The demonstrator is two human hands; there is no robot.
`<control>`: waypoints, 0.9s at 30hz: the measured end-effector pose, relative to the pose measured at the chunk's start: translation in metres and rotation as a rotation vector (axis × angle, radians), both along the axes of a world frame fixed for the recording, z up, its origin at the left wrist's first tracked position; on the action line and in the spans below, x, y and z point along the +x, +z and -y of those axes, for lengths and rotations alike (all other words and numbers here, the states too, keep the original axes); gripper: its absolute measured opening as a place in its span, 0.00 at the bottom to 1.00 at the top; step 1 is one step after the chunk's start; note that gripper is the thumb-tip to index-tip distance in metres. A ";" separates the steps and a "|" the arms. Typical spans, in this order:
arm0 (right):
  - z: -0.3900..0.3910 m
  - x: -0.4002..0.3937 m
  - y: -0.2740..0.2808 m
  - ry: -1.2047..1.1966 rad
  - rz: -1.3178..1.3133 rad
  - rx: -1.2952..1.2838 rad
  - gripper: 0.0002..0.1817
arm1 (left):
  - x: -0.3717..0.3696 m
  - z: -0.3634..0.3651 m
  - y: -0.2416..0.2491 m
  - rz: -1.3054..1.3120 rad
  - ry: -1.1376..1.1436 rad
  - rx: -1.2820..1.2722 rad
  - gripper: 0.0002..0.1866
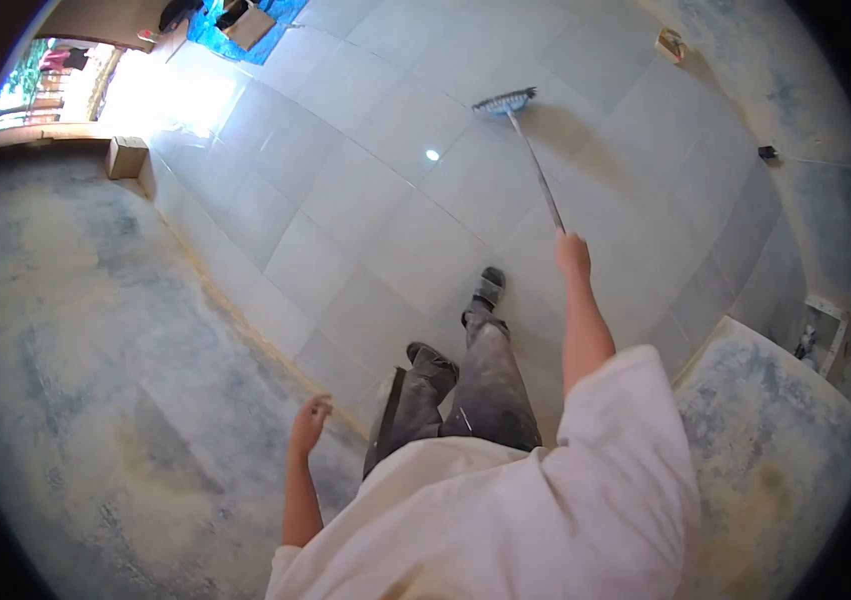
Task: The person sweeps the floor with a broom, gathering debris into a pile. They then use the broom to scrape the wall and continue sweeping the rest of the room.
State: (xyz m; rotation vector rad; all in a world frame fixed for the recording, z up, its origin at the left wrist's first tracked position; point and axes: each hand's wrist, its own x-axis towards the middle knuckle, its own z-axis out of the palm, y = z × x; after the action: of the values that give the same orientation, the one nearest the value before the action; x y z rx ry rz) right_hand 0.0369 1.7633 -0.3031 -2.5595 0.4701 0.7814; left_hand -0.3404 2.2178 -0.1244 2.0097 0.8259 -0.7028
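Tiled floor: pale grey square floor tiles (365, 200) are seen over most of the room, and they look smooth and shiny, with a small bright spot of light on them. No dirt heaps can be seen on them, but small dust could not be told from this far.
Rough wall: a patchy blue and yellow bare wall (75, 330) is seen on the left side, and it is touched by nothing.
Work so far: it is judged that the sweeping is under way, since the broom is stretched out to the far part of the tiles. How much is already swept cannot be told, as the swept and unswept tiles look alike.
Work left: the tiles by the wall edges and near the bright doorway are judged to be left.
Broom: a long thin metal-handled broom with a blue brush head (507, 101) is laid with its head down on the tiles, well ahead of the feet.
Right hand: the right hand (572, 254) is closed around the near end of the broom handle, with the arm held out straight.
Left hand: the left hand (310, 420) is held loosely open with bent fingers, near the rough wall, and nothing is held in it.
Box: a small brown cardboard box (127, 157) is left by the doorway.
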 end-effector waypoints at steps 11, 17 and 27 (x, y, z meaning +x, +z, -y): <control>-0.227 0.219 -0.031 -0.122 0.058 0.291 0.23 | -0.027 -0.045 -0.039 -0.480 -0.083 -0.181 0.15; -0.192 0.146 -0.115 -0.080 -0.123 -0.050 0.21 | 0.058 -0.101 -0.045 -0.318 -0.163 -0.134 0.14; -0.079 -0.398 -0.019 -0.334 -0.596 -0.085 0.24 | 0.150 -0.210 -0.075 -0.201 -0.393 -0.196 0.15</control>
State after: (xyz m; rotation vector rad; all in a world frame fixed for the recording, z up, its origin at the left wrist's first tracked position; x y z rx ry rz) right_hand -0.3614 1.8418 -0.3219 -2.1916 1.0972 1.4092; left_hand -0.1902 2.4282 -0.1999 1.9605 0.4507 -1.1771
